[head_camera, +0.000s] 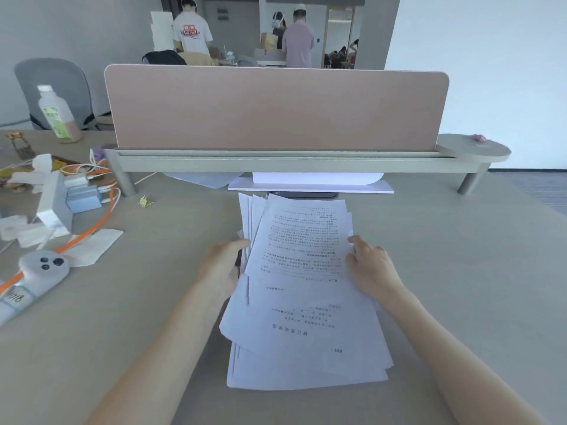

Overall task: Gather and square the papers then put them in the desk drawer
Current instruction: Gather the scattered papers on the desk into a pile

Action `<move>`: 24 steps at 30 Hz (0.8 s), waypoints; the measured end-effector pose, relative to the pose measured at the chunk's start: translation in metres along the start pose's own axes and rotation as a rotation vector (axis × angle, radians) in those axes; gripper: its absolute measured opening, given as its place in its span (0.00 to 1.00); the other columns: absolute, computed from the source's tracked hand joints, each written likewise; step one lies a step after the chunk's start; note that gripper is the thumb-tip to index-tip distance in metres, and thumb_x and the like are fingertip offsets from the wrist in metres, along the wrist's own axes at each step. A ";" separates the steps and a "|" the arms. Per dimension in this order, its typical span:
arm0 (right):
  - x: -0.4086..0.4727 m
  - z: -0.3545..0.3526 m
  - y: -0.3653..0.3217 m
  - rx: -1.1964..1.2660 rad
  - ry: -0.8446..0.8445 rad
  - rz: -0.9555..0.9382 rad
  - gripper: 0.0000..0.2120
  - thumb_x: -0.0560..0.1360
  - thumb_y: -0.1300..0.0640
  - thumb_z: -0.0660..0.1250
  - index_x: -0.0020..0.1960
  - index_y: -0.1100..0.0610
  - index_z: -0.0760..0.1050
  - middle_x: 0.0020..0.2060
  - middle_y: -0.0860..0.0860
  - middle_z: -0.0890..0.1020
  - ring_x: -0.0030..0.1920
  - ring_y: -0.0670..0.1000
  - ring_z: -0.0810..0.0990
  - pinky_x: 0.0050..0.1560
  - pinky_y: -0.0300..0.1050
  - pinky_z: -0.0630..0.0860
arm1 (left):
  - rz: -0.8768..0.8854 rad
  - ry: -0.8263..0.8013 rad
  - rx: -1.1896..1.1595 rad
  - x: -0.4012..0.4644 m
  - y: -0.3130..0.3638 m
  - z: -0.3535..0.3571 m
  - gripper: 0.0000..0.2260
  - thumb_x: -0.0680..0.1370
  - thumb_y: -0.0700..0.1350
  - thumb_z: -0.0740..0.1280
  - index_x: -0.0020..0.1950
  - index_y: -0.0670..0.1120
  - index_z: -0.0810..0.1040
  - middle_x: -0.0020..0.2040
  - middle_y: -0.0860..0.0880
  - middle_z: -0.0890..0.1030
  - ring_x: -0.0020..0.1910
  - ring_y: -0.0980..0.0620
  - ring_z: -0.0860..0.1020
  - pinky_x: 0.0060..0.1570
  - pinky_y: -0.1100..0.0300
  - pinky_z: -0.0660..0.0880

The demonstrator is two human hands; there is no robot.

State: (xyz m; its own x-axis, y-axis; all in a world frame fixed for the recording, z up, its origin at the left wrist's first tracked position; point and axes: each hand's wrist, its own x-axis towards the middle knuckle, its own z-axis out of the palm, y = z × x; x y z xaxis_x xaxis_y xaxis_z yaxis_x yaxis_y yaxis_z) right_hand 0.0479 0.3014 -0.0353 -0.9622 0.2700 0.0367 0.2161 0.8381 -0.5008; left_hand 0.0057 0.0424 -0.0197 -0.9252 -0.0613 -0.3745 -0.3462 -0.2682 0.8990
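Observation:
A loose stack of white printed papers (302, 289) lies on the beige desk (460, 271) in front of me, sheets fanned and askew, edges uneven. My left hand (222, 266) presses against the stack's left edge, fingers curled around several sheets. My right hand (369, 266) rests on the right edge, fingertips on the top sheet. The top sheet is tilted relative to those below. No drawer is in view.
A pink divider panel (276, 110) on a raised shelf (291, 162) blocks the far side; more white sheets (313, 180) lie under it. At left sit a bottle (56, 115), orange cables (92, 223), a grey controller (43, 266), small boxes (82, 194) and a binder clip (144, 201).

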 end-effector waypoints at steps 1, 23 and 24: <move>0.000 -0.001 0.001 0.010 0.006 -0.003 0.22 0.79 0.61 0.55 0.73 0.57 0.68 0.53 0.58 0.84 0.58 0.62 0.78 0.47 0.50 0.75 | -0.026 -0.024 -0.008 0.001 0.000 -0.002 0.05 0.76 0.38 0.69 0.50 0.41 0.81 0.41 0.47 0.84 0.37 0.52 0.82 0.42 0.61 0.78; -0.001 0.006 0.009 0.343 0.168 0.056 0.16 0.76 0.54 0.67 0.63 0.52 0.79 0.54 0.46 0.87 0.59 0.51 0.82 0.58 0.45 0.76 | 0.082 -0.116 0.180 0.009 -0.018 0.003 0.10 0.81 0.42 0.64 0.62 0.47 0.76 0.52 0.50 0.83 0.48 0.54 0.81 0.46 0.61 0.74; 0.000 0.009 0.010 0.326 0.170 0.038 0.15 0.77 0.54 0.67 0.62 0.52 0.80 0.55 0.46 0.87 0.60 0.50 0.83 0.56 0.42 0.75 | 0.094 -0.115 0.200 0.009 -0.019 0.004 0.09 0.81 0.42 0.65 0.61 0.47 0.76 0.53 0.50 0.83 0.50 0.52 0.81 0.48 0.59 0.76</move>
State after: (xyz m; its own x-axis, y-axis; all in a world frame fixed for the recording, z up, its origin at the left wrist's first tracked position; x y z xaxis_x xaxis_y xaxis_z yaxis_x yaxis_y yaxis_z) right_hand 0.0489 0.3053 -0.0481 -0.9071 0.3960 0.1427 0.1604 0.6386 -0.7526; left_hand 0.0029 0.0502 -0.0391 -0.9624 0.0354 -0.2695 -0.2714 -0.0700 0.9599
